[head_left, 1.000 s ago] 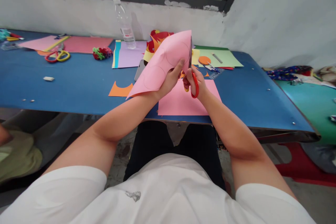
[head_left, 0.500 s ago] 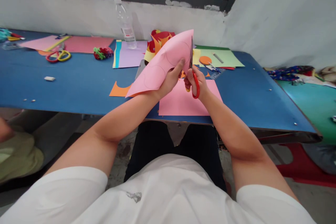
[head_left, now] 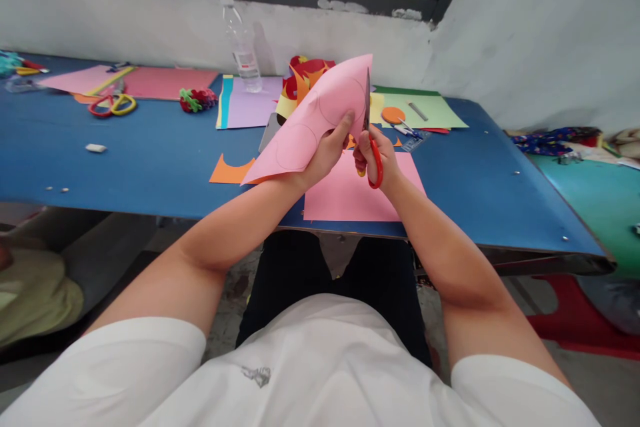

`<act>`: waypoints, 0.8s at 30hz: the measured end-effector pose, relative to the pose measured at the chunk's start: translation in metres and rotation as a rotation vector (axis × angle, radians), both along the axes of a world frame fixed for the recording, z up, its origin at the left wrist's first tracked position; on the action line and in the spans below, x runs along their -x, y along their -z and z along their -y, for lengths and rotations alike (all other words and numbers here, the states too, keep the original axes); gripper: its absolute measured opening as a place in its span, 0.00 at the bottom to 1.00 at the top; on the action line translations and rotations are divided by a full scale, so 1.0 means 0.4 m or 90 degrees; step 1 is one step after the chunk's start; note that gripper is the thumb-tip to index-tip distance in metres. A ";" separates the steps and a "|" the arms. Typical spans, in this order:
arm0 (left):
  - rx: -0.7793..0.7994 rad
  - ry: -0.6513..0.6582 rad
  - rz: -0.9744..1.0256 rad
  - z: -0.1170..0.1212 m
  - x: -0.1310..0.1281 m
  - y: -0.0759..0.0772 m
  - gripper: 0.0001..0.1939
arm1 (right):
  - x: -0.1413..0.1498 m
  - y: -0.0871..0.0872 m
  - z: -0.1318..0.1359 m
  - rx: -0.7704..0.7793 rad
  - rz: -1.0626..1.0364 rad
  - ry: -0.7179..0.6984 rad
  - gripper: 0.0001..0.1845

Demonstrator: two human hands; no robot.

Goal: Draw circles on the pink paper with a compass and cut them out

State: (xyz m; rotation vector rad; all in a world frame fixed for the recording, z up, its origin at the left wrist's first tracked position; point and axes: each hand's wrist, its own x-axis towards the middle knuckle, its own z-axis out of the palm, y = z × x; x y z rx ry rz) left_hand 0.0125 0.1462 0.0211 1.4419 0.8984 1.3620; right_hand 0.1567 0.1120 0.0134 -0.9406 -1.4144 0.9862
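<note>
We've got the left hand [head_left: 327,153] pinching the pink sheet [head_left: 299,130], thumb on its circle-marked face, lifted off the blue table [head_left: 150,177], probably so the blades clear the tabletop. Our right hand [head_left: 385,155] is clamped on the scissors [head_left: 379,163], blades pointing away from us along the sheet's right edge. Hands close together, likely to steady the paper near the blades; can't tell if they touch.

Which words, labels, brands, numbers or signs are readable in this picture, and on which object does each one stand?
No text can be read.
Bottle: print on its label is too small and blurred.
White shirt: grey emblem, no legible letters.
Clear plastic piece: any markings are too small.
</note>
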 end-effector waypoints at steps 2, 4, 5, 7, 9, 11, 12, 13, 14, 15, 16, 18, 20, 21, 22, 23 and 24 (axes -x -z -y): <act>0.000 -0.004 -0.019 -0.006 0.001 0.004 0.36 | 0.001 -0.003 0.002 0.000 0.005 0.002 0.46; -0.009 -0.004 -0.031 -0.010 0.003 0.007 0.36 | 0.001 -0.005 0.003 0.000 0.009 0.004 0.46; -0.018 -0.001 -0.033 -0.011 0.004 0.008 0.36 | 0.001 -0.006 0.004 -0.001 0.011 0.005 0.46; -0.033 0.002 -0.029 -0.012 0.006 0.009 0.36 | -0.001 -0.007 0.004 -0.003 0.013 0.005 0.46; -0.037 -0.007 -0.019 -0.012 0.007 0.009 0.36 | -0.004 -0.008 0.005 -0.007 0.017 0.005 0.45; -0.036 -0.013 -0.002 -0.010 0.006 0.005 0.37 | -0.008 -0.010 0.006 -0.011 0.023 0.005 0.45; -0.033 -0.014 0.008 -0.009 0.005 0.001 0.37 | -0.010 -0.010 0.006 -0.012 0.027 0.003 0.45; -0.029 -0.013 0.017 -0.007 0.004 -0.003 0.37 | -0.012 -0.011 0.006 -0.012 0.030 0.001 0.45; -0.022 -0.015 0.025 -0.005 0.004 -0.008 0.37 | -0.015 -0.013 0.006 -0.012 0.032 -0.002 0.45; -0.014 -0.018 0.030 -0.004 0.003 -0.012 0.37 | -0.016 -0.014 0.006 -0.011 0.033 -0.005 0.45; -0.009 -0.019 0.035 -0.003 0.003 -0.014 0.37 | -0.018 -0.015 0.006 -0.010 0.032 -0.008 0.45; -0.009 -0.013 0.044 -0.006 0.003 -0.015 0.36 | -0.019 -0.018 0.005 -0.003 0.028 -0.013 0.46; -0.016 -0.007 0.056 -0.012 0.004 -0.011 0.34 | -0.021 -0.019 0.005 0.003 0.027 -0.016 0.46; -0.018 -0.006 0.060 -0.016 0.004 -0.009 0.33 | -0.022 -0.020 0.004 0.004 0.029 -0.017 0.46; -0.017 -0.008 0.063 -0.019 0.005 -0.006 0.33 | -0.023 -0.020 0.004 0.004 0.032 -0.018 0.46; -0.016 -0.011 0.065 -0.022 0.005 -0.003 0.33 | -0.024 -0.020 0.003 0.003 0.035 -0.018 0.46; -0.016 -0.013 0.067 -0.024 0.005 -0.001 0.33 | -0.025 -0.019 0.002 0.002 0.037 -0.018 0.46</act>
